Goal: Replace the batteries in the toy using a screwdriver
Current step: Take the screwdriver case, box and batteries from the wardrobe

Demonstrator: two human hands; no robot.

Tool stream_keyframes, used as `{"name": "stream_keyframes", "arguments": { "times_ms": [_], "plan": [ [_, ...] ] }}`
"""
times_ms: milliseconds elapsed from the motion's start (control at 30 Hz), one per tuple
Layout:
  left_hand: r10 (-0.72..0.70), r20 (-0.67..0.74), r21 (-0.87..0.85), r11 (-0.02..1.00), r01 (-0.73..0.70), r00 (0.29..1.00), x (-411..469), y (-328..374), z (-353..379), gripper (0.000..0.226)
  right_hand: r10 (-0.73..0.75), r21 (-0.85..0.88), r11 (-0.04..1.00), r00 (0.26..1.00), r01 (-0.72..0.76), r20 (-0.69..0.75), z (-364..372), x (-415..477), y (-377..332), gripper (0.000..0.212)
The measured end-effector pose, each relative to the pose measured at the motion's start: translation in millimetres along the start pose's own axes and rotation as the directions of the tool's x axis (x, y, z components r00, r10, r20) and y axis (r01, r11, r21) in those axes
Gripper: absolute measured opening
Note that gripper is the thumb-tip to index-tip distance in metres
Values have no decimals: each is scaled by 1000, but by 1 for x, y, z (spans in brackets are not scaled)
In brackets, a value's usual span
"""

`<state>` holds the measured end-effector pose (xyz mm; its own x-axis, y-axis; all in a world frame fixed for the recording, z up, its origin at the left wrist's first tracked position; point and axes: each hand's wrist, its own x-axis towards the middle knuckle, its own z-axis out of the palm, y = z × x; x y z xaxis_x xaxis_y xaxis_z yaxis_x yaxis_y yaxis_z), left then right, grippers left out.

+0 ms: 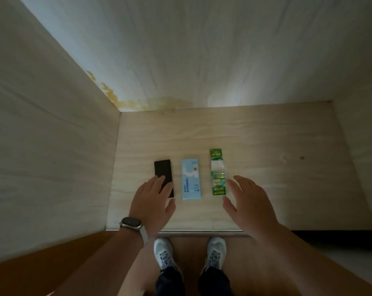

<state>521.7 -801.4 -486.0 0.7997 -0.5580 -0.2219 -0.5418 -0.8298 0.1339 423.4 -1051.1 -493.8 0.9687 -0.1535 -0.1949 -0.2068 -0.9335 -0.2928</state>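
Note:
Three things lie in a row on a light wooden table [266, 146]. At the left is a flat black rectangular object [162, 169]. In the middle lies a light blue box [191, 178] with printed text. At the right is a green strip pack of batteries [217, 171]. My left hand [154, 201], with a watch on its wrist, hovers with straight fingers over the near end of the black object; contact is unclear. My right hand [249, 201] is spread open just right of the battery pack, holding nothing.
The table sits in a corner: a wooden wall panel [53, 135] runs along its left side and another [202, 50] behind it, with yellow stains near the corner. The table's front edge [202, 230] is right above my white shoes [166, 251].

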Motion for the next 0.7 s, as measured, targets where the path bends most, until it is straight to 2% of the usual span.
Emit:
{"name": "stream_keyframes", "arguments": {
  "times_ms": [233,367,533,700],
  "plan": [
    [-173,51,-65,982,176,984,33,-25,70,43,134,105,985,989,-140,64,64,20,16,46],
    [-222,63,-99,969,228,973,44,-36,104,35,329,247,905,937,-348,115,98,34,17,45],
    [-383,98,-139,909,394,918,55,-44,128,60,465,304,818,872,-489,151,126,48,12,46],
    [-445,125,-208,862,462,887,62,-43,143,80,556,329,753,818,-570,148,147,61,10,56]
  ]
}}
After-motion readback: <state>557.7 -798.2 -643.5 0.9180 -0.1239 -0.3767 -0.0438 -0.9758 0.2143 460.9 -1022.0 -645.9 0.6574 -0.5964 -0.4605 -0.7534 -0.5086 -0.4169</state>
